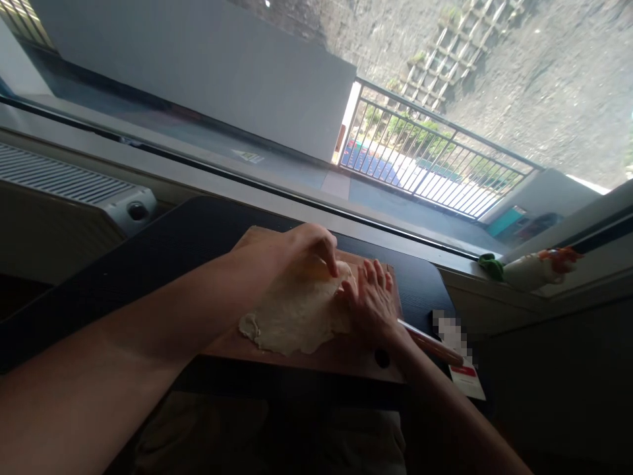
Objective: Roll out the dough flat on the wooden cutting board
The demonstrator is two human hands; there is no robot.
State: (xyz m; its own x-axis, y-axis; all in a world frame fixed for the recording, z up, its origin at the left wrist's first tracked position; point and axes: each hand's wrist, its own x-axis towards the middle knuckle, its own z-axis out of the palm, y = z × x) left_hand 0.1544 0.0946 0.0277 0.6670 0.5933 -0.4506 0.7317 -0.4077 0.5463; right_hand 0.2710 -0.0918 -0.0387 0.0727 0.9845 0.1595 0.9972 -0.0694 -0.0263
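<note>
Fingers (335, 268) of left hand (314, 241) bent down at far edge of dough (297, 320), hand partly curled; pinching or just touching, can't tell. Right hand (373, 300) mostly open, fingers extended, thumb side at dough's R edge, no firm grip visible; prob. laid flat to steady the sheet w/o tearing. Dough mid-board, spread thin, near L corner lumped or folded. Wooden board (356, 366) underneath, prob. for a smooth surface & to keep dough off black table (143, 264). Wooden-handled tool (440, 346), poss. knife, angled out past R wrist, prob. parked there within reach. Further out: red-and-white card (469, 379) on table's R end, partly blurred; pot-like ornament (529, 272) at R end of windowsill (395, 244), prob. out of the way; radiator (59, 175) at far L.
</note>
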